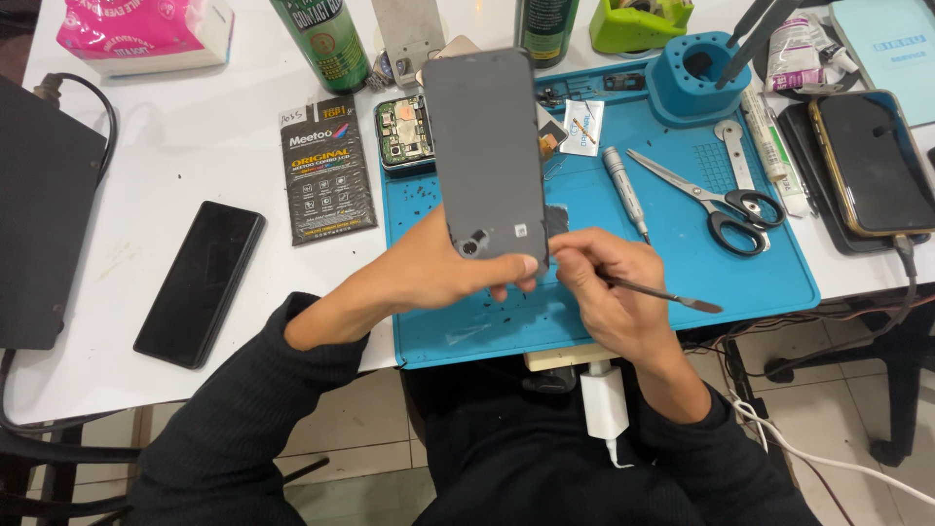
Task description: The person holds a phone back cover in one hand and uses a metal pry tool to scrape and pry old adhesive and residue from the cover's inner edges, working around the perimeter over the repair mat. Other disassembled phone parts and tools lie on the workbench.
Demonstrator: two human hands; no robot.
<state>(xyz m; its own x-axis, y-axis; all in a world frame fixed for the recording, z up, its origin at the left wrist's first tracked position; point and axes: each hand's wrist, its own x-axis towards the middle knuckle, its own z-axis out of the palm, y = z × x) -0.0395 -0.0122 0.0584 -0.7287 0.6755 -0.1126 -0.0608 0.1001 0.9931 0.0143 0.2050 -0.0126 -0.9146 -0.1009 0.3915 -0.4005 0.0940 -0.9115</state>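
My left hand [443,273] holds a dark grey phone back cover [484,151] upright by its lower end, thumb across the bottom near a small round camera hole. My right hand [609,292] grips a thin metal spudger [672,294], its flat tip pointing right, while the fingers touch the cover's lower right edge. Both hands are above the near part of a blue work mat [779,263]. Behind the cover lies an opened phone body [402,131] showing its circuit board, partly hidden.
On the mat lie scissors [726,200], a small screwdriver [623,190], a metal pry tool [732,146] and a blue tool holder [696,73]. A black phone [200,282] and a dark parts packet [326,180] lie left; a gold-edged phone [872,161] right. Spray cans stand behind.
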